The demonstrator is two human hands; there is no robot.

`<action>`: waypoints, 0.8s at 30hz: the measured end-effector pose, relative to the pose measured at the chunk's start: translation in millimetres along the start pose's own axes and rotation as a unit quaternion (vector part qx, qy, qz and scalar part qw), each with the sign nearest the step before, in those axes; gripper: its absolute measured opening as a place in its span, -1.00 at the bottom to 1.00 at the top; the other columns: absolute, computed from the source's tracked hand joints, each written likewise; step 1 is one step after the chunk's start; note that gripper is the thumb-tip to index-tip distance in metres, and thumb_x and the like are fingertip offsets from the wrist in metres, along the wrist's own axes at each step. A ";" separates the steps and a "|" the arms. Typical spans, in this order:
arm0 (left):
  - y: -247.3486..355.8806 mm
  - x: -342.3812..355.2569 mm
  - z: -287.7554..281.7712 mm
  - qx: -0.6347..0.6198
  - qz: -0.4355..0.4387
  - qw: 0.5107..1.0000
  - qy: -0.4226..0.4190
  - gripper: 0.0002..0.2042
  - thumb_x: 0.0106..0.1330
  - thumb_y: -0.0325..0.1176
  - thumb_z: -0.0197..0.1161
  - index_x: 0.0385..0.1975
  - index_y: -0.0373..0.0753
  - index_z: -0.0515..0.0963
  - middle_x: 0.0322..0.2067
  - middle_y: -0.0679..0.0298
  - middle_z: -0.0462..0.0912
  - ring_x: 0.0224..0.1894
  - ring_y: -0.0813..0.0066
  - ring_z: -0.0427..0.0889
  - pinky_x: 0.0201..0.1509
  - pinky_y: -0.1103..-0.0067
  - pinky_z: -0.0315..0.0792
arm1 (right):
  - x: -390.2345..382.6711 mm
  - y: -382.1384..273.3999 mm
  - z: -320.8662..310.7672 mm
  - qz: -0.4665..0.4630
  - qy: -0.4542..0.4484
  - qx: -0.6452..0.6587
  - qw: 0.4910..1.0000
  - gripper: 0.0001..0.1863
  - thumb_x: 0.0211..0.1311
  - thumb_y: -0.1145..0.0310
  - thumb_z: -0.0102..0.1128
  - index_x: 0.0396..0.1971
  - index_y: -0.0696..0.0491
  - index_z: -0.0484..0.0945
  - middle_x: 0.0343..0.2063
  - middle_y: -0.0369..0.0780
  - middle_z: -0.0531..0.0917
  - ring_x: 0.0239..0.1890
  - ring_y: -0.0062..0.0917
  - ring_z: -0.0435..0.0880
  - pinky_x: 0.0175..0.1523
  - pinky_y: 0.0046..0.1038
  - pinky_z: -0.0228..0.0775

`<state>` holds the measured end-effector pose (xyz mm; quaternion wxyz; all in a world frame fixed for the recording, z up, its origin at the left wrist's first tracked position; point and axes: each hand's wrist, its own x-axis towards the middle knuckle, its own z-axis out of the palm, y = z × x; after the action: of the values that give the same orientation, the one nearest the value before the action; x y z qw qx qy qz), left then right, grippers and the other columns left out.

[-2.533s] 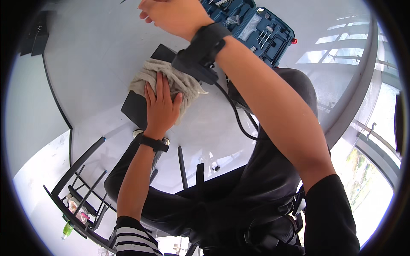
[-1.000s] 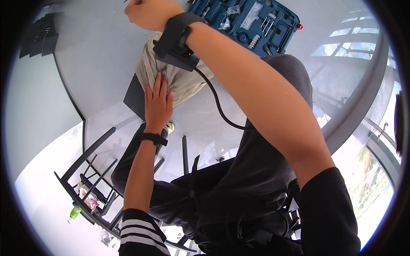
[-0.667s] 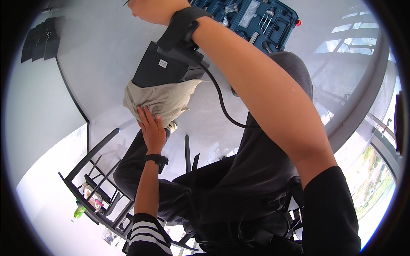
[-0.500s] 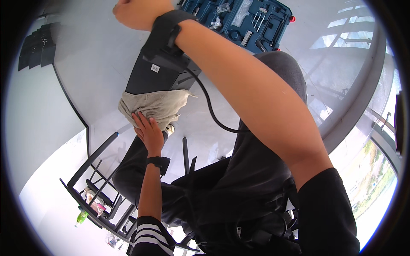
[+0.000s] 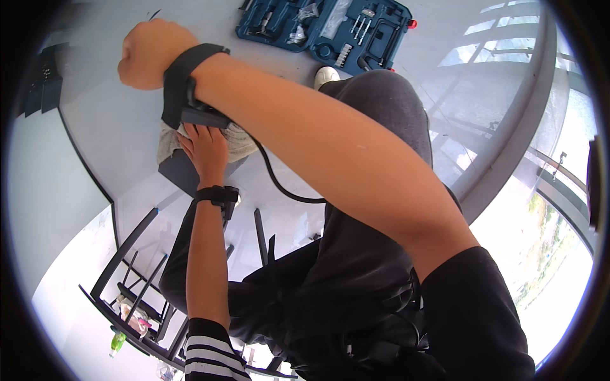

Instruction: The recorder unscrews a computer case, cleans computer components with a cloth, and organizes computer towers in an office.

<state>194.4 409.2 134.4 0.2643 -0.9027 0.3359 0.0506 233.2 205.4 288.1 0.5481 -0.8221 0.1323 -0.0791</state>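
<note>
My left hand (image 5: 206, 152) lies with its fingers stretched out on a crumpled beige cloth (image 5: 241, 145). The cloth is draped over a dark grey box-like object (image 5: 180, 174), whose near part shows below it. My right forearm reaches across the view and covers the far part of cloth and box. Beyond them my right hand (image 5: 155, 55) is closed in a fist. A thin dark tip (image 5: 154, 14) appears just past its knuckles; whether the fist holds it, I cannot tell. Black straps with small devices sit on both wrists.
An open blue tool case (image 5: 318, 47) with bits, sockets and bagged parts lies on the floor at the far side. A black cable (image 5: 276, 180) hangs from my right wrist device. Black chair or table frames (image 5: 130, 241) stand at the lower left; windows line the right.
Both hands have shifted in the view, the right one left and nearer, the left one farther. The cloth now sits toward the box's far part, leaving its near part bare.
</note>
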 end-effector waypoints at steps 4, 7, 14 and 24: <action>10.6 15.1 31.8 -0.239 -0.004 0.948 0.209 -0.49 0.39 -0.20 0.03 0.27 -0.31 0.23 0.33 -0.03 0.15 0.34 -0.17 0.12 0.44 0.01 -0.07 | -2.8 -0.1 12.7 -0.019 -0.001 0.009 1.000 -0.71 -0.04 0.33 0.08 -0.32 0.00 0.72 -0.28 -0.09 0.70 -0.24 -0.19 0.69 -0.11 -0.28 0.54; 17.5 6.8 21.8 -0.297 -0.008 0.940 0.168 -0.50 0.40 -0.19 0.02 0.29 -0.22 0.24 0.32 0.02 0.19 0.33 -0.17 0.14 0.44 0.04 -0.04 | -4.1 5.8 16.9 -0.035 -0.017 -0.023 0.999 -0.71 -0.04 0.33 0.09 -0.32 -0.01 0.71 -0.26 -0.09 0.69 -0.21 -0.20 0.67 -0.10 -0.28 0.52; 11.4 -57.5 -2.5 -0.221 0.028 0.966 0.133 -0.52 0.42 -0.25 -0.01 0.33 -0.16 0.26 0.39 0.19 0.16 0.31 -0.14 0.20 0.43 0.11 0.04 | -6.2 13.2 22.2 -0.067 -0.033 -0.080 0.994 -0.73 0.00 0.28 0.12 -0.31 -0.01 0.70 -0.24 -0.07 0.68 -0.17 -0.17 0.66 -0.05 -0.24 0.50; -21.2 -117.8 16.7 -0.238 -0.050 0.968 0.061 -0.43 0.44 -0.24 -0.03 0.39 -0.29 0.09 0.43 0.05 0.00 0.39 -0.16 0.08 0.42 0.15 0.04 | -19.2 10.2 0.1 -0.109 -0.080 -0.124 0.983 -0.75 0.03 0.33 0.11 -0.37 0.12 0.69 -0.30 -0.04 0.70 -0.21 -0.15 0.69 -0.12 -0.25 0.54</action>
<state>118.6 499.4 161.1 0.0234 -0.9565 0.2844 0.0603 213.6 207.6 278.9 0.4387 -0.8969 0.0060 -0.0553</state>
